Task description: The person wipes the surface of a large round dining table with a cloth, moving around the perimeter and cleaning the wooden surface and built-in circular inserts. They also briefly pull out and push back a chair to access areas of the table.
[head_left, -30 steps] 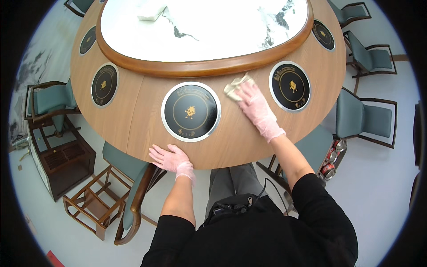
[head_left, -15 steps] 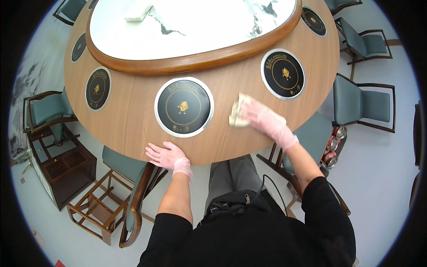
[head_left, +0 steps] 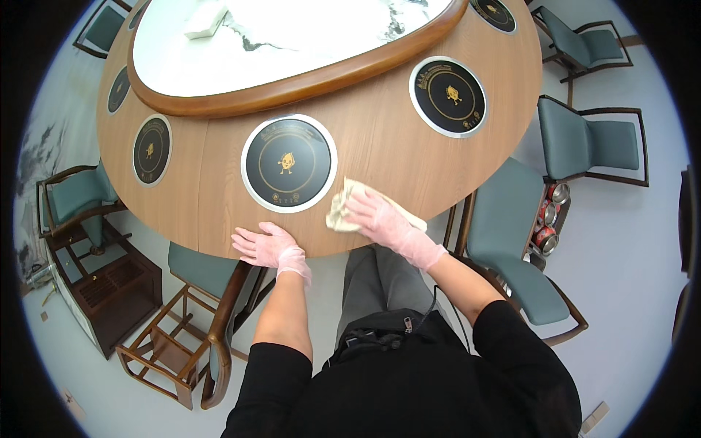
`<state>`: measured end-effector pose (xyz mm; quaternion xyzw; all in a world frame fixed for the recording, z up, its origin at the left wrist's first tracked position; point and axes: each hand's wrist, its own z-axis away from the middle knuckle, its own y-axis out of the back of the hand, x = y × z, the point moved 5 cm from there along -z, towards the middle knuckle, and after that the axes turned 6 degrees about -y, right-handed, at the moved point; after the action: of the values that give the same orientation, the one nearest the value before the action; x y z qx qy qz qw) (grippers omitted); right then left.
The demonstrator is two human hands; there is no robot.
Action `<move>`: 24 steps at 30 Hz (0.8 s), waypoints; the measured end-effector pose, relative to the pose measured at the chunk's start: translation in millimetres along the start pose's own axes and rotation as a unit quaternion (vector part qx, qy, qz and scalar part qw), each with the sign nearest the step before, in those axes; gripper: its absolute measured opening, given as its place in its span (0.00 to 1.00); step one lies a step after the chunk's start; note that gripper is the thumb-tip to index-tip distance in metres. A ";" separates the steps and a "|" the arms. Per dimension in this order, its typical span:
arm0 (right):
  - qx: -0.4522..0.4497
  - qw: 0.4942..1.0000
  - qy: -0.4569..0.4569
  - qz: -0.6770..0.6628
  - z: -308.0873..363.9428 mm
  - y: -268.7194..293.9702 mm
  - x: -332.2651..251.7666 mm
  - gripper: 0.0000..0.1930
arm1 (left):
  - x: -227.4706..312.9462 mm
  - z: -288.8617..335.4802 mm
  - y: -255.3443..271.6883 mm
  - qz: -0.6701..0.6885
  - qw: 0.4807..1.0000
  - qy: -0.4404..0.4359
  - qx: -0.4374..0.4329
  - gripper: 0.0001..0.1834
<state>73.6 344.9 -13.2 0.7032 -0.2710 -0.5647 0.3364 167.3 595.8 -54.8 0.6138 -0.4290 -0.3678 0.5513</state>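
My right hand, in a thin pink glove, holds a cream cloth against the wooden tabletop near its front edge. Part of the cloth is hidden under the palm, and a fold sticks out beside the wrist. My left hand, gloved the same way, rests on the table's near edge with its fingers spread and nothing in it. Between and beyond both hands lies a round black hob with a silver rim, set into the table. The cloth sits just to the right of that hob.
More round hobs, such as one at the right, line the table. A raised marble-patterned centre with a wooden rim bears a white box. Green chairs stand around. A dark cabinet is at the left, and cans are at the right.
My right hand has drawn the cloth left and toward me, from open tabletop to nearer the front edge. My left hand stays on the edge. The view has shifted slightly.
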 end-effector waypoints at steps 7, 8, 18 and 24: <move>-0.013 0.998 0.001 0.055 7.3 51.9 48.5 0.22 | -4.0 0.2 -2.7 0.011 1.000 0.002 0.009 0.35; 0.025 0.996 -0.019 0.087 -3.1 58.8 63.8 0.22 | -0.6 0.3 -1.8 0.020 1.000 -0.001 0.018 0.35; 0.173 0.970 -0.134 0.110 -54.9 38.6 81.0 0.22 | 0.3 0.8 0.8 0.001 1.000 0.000 0.012 0.35; 0.004 0.998 0.050 0.031 -2.8 4.9 5.9 0.21 | -4.7 -2.8 -5.6 -0.007 1.000 0.003 0.015 0.34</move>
<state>77.6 337.8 -12.6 0.7232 -0.2775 -0.5174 0.3638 168.9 601.3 -60.1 0.6262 -0.4286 -0.3631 0.5406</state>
